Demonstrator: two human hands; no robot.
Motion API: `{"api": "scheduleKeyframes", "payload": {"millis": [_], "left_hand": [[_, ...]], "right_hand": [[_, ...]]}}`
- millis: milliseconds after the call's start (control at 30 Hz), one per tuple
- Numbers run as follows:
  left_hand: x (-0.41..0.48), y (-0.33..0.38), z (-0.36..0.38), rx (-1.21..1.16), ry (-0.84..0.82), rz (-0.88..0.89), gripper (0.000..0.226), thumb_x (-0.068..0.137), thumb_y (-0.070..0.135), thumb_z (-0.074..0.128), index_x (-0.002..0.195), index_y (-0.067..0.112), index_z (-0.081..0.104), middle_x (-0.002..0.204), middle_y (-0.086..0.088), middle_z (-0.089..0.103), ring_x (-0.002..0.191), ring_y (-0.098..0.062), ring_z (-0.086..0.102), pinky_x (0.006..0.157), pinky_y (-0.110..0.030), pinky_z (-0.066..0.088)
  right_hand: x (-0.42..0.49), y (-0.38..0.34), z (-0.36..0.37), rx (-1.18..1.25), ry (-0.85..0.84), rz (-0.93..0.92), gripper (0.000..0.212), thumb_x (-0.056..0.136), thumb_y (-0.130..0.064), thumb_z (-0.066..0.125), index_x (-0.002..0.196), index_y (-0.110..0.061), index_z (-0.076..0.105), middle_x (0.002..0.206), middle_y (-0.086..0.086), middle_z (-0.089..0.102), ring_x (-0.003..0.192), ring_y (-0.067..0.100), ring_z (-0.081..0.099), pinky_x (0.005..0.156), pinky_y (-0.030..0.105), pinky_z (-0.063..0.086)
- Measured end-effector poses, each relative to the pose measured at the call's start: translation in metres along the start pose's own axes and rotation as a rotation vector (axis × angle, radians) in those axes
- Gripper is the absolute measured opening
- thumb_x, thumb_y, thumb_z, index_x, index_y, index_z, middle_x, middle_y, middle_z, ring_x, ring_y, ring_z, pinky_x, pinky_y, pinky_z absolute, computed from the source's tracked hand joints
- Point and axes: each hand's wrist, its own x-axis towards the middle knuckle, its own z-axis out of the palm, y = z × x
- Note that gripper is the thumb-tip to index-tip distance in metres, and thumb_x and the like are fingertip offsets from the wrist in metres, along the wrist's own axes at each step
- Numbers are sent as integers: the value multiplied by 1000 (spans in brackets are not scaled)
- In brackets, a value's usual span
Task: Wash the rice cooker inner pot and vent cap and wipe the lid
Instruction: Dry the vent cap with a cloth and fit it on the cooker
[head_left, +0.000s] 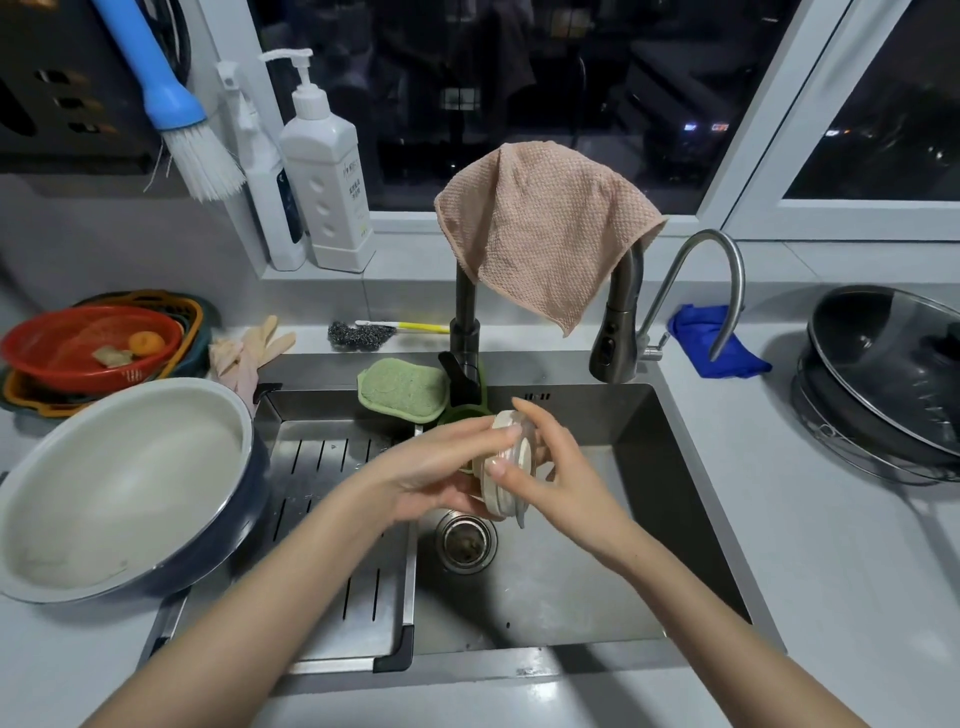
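Over the steel sink (597, 587), above the drain (466, 540), both hands hold a small cream-white vent cap (506, 457) on edge. My left hand (436, 467) grips it from the left, fingers curled over its top. My right hand (556, 462) holds it from the right, thumb pressed on its face, index finger raised. The inner pot (119, 488), white inside and dark outside, leans tilted on the left edge of the sink by the slotted drain rack (332, 519). No water runs from the dark tap (615, 338).
A pink cloth (540, 234) hangs over the tap. A green sponge (402, 389) lies at the sink's back edge, with a steel scrubber (358, 335) behind it. Soap bottles (327, 171) stand on the sill. Red and orange baskets (88, 343) left; blue cloth (717, 343) and a dark lidded pan (883, 379) right.
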Motion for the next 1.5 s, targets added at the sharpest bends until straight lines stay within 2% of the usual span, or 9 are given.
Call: {"api": "scheduleKeyframes", "payload": {"millis": [233,433,600,833,967,1067,1200,1367,1500], "left_hand": [[-1,10,1,-85,128,-13,26,84,18,61,110,19,60,103,-14,66,87,-27,64,88,-54,51],[-13,36,-19,-292,328,-35,27,81,4,47,106,6,58,113,-23,62,104,-38,60,92,-58,45],[-22,57,-22,-226,392,46,26,85,3,50,109,11,57,99,-15,63,87,-29,63,71,-49,56],[-32,57,-31,95,566,234,26,90,34,58,102,12,67,98,-7,71,78,-15,64,73,-28,52],[-31,52,-30,224,668,378,23,91,35,57,73,21,60,67,8,60,61,-3,52,48,-6,38],[-21,44,-31,205,680,350,25,93,30,55,70,19,57,62,6,51,57,-8,46,52,-14,39],[-8,28,-14,-93,581,302,20,90,9,58,110,10,61,106,-5,65,94,-19,62,76,-30,55],[-10,14,12,-35,676,359,19,82,5,67,97,15,64,103,-7,69,92,-13,65,86,-30,53],[-13,19,16,209,588,531,4,80,19,70,81,16,67,78,1,72,74,-6,69,75,-30,57]], "right_hand": [[4,-28,-10,-234,-28,-122,67,84,-52,61,143,-32,37,127,-5,52,115,6,51,99,23,40],[49,-92,-66,-845,1024,-647,41,87,-39,55,118,-12,62,115,14,62,102,30,55,84,35,37],[116,-119,-94,-1093,586,-270,61,91,-26,52,147,-28,28,139,17,42,118,38,47,92,45,40],[77,-115,-92,-892,822,-382,27,84,-2,53,103,-16,67,87,7,67,77,24,60,55,21,29],[22,-102,-66,-646,908,-537,8,81,-20,64,78,-15,69,66,-5,61,59,16,48,50,12,20],[17,-85,-45,-183,577,-393,13,85,-28,63,81,-19,71,80,-6,63,82,15,56,70,13,39],[22,-64,-5,285,308,-126,34,76,-50,68,93,-23,55,97,5,61,88,20,56,80,27,43],[33,-51,17,458,435,-26,50,85,-42,64,127,-26,41,122,-1,58,110,14,58,98,36,46],[34,-50,29,402,736,-4,40,97,-44,42,93,-9,61,85,4,66,83,20,62,71,31,46]]}}
